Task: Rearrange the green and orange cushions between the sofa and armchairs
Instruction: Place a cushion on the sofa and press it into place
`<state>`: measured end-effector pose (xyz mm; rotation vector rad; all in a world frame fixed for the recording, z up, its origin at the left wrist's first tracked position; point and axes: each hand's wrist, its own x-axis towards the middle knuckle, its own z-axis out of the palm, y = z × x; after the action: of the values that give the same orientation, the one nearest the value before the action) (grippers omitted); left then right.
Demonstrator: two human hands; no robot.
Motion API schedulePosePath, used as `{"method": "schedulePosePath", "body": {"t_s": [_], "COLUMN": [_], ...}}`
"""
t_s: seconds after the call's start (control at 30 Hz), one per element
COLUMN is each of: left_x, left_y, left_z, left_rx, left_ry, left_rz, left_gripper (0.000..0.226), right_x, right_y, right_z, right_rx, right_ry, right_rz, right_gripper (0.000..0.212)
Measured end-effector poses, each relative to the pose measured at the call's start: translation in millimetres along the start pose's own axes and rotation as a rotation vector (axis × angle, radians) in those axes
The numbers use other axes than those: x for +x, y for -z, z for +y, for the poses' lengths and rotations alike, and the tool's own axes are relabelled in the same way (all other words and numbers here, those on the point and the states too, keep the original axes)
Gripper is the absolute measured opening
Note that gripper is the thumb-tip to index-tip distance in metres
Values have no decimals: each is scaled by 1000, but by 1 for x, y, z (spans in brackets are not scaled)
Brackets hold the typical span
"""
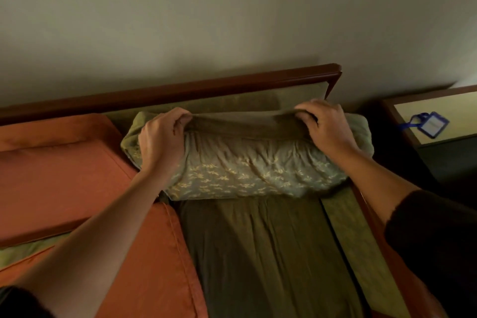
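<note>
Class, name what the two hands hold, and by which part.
Both the left hand and right hand grip the green cushion along its top edge.

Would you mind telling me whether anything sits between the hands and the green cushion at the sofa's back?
Nothing visible does. The left hand and right hand both already grip the top edge of the green cushion, which leans against the sofa back beside the orange cushion.
</note>
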<state>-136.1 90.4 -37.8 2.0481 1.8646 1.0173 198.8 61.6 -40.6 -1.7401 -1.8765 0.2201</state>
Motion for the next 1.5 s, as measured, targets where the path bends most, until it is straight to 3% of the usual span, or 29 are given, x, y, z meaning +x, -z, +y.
{"method": "schedulePosePath", "body": {"t_s": [0.13, 0.27, 0.43, 0.5, 0.6, 0.7, 0.77, 0.87, 0.97, 1.27, 1.5], "left_x": [4, 11, 34, 39, 35, 31, 32, 32, 29, 33, 42], "left_y": [-6, -31, -50, -57, -69, -77, -81, -81, -78, -84, -64], "left_z": [-17, -27, -28, -34, -46, -57, -57, -52, -53, -53, -36], "left_rx": [18, 145, 78, 124, 380, 482, 507, 491, 486, 575, 580], "left_ry": [18, 8, -16, -33, -137, -172, -177, -188, -214, -195, -138], "left_rz": [-4, -176, -201, -275, -424, -443, -413, -302, -264, -370, -565], "left_gripper": [20, 25, 24, 31, 59, 72, 71, 63, 61, 60, 67], "right_x": [45, 49, 60, 59, 39, 17, 16, 40, 59, 58, 46], "right_y": [-20, -57, -64, -67, -72, -68, -68, -77, -88, -89, -69], "right_z": [4, 17, 27, 24, 19, 24, 35, 42, 44, 46, 15], "right_rx": [15, -90, -195, -272, -381, -344, -462, -635, -623, -552, -532], "right_ry": [36, -78, -74, -108, -105, 62, 160, 101, 69, 47, -96], "right_rz": [-15, -65, -60, -99, -140, -209, -309, -363, -380, -400, -452], "right_gripper": [24, 22, 26, 35, 65, 82, 82, 81, 80, 78, 82]}}
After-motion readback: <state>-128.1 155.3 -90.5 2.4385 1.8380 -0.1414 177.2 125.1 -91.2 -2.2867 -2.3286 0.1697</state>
